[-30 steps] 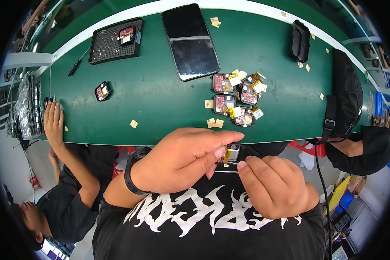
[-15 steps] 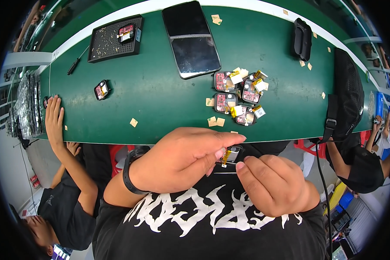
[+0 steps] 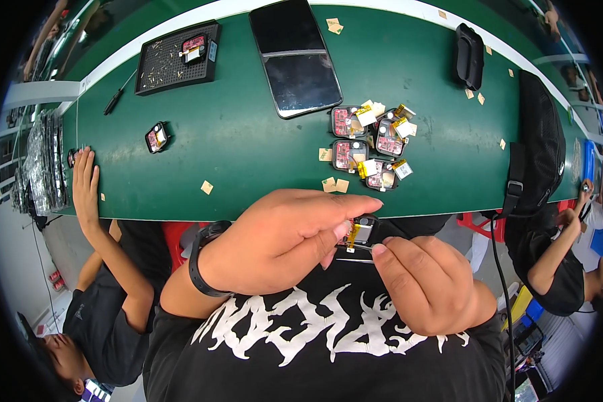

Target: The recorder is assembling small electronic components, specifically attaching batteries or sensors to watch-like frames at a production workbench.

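Observation:
Just off the table's near edge, my left hand (image 3: 288, 231) is closed around the side of a small black-cased electronic device (image 3: 364, 232). Its open face shows a silver battery and a strip of yellow tape. My right hand (image 3: 429, 285) is closed in a pinch at the device's lower right. A thin metallic tool (image 3: 362, 248) runs from its fingertips toward the device; its kind is too small to make out. Beyond my hands lies a cluster of similar open devices (image 3: 348, 155), with red boards and silver batteries with yellow tape.
On the green table (image 3: 248, 161) are a folding phone (image 3: 300, 74), a black tray (image 3: 164, 67) of small parts, a screwdriver (image 3: 114, 102), a lone device (image 3: 157, 137), a black case (image 3: 467, 57), a black bag (image 3: 541, 144) and tan squares. A co-worker's hand (image 3: 85, 177) rests at left.
My right hand has shifted slightly right, and more of the device and the thin tool shows. My left hand keeps its grip. The person at right has moved an arm.

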The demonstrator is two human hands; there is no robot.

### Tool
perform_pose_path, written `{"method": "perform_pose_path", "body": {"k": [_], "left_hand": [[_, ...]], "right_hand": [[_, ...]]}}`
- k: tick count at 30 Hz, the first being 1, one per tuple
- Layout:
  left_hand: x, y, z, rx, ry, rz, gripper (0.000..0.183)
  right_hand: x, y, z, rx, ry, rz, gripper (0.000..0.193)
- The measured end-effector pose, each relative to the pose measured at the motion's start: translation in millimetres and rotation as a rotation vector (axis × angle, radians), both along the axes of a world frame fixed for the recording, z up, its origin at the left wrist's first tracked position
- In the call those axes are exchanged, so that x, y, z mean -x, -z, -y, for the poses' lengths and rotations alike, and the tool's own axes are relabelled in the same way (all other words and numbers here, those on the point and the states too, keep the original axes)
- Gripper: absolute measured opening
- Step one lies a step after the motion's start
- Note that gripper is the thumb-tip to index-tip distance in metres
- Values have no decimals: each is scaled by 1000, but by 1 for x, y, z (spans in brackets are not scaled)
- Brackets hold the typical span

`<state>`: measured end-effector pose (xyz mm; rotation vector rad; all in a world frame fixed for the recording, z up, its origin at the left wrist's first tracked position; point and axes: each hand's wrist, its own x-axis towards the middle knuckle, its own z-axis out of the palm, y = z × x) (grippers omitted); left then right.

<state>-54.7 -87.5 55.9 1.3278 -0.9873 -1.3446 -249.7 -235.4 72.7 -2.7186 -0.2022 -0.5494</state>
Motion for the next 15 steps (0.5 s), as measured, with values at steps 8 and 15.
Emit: {"method": "perform_pose_path", "body": {"k": [8,15], "left_hand": [[-2,-2,2,-1,22,-39,40],[-1,-2,3,-48,1,-50,39]], "right_hand": [[0,7,-2,-50,30,42,27],[-2,9,-3,-36,80,60,26]]}}
